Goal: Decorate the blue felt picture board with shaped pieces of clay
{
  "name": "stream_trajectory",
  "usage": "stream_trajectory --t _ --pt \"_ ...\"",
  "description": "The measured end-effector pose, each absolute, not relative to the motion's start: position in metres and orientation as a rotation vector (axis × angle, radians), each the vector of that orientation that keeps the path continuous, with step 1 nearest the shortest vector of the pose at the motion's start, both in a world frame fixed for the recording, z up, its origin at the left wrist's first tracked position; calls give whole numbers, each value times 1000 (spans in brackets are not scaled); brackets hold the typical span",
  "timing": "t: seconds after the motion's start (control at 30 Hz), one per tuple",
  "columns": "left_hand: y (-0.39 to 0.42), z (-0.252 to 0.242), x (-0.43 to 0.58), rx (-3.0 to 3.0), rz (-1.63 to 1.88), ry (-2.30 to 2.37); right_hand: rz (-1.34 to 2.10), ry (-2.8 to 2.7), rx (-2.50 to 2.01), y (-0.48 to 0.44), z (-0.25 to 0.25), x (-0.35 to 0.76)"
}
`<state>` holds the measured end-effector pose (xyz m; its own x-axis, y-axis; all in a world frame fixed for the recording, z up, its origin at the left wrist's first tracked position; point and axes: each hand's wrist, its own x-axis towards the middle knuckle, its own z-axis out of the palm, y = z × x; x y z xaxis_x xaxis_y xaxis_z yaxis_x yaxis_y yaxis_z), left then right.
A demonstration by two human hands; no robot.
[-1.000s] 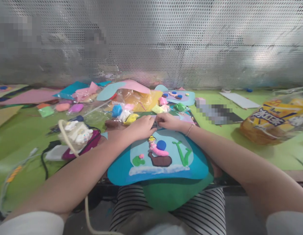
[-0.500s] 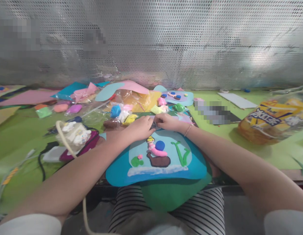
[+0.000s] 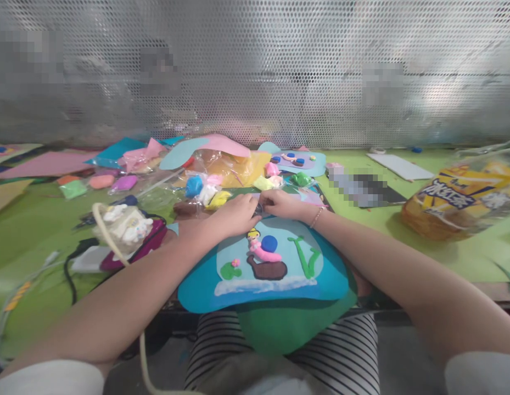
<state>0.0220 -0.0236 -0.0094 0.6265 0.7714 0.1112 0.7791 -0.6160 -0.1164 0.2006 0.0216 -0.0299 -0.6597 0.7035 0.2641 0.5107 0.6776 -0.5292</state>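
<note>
My left hand (image 3: 234, 215) and my right hand (image 3: 282, 204) meet at the far edge of a blue foam picture (image 3: 263, 263), fingers pinched together on a small dark piece (image 3: 259, 209) between them. The picture lies at the table's near edge and carries a clay figure in pink (image 3: 261, 249), a blue ball, a brown boat shape, green stems and a white strip. A green sheet (image 3: 291, 323) hangs below it over my lap. Just beyond my hands sit bagged clay lumps in blue, white and yellow (image 3: 205, 192).
More clay packs (image 3: 100, 182) and coloured foam sheets (image 3: 127, 151) lie at the left rear. A white plush pouch with cord (image 3: 123, 227) sits left. A yellow snack bag (image 3: 460, 203) lies right. A perforated metal screen (image 3: 279, 71) backs the green table (image 3: 32, 230).
Almost nothing has moved; both hands stay pinched together at the same spot, and the view has shifted only slightly.
</note>
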Motion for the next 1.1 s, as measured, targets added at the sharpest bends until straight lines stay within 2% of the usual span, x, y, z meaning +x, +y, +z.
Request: stream_trajectory --t 1.1 --pt "-22 -12 22 -2672 -54 -1284 529 -2462 -932 20 -28 200"
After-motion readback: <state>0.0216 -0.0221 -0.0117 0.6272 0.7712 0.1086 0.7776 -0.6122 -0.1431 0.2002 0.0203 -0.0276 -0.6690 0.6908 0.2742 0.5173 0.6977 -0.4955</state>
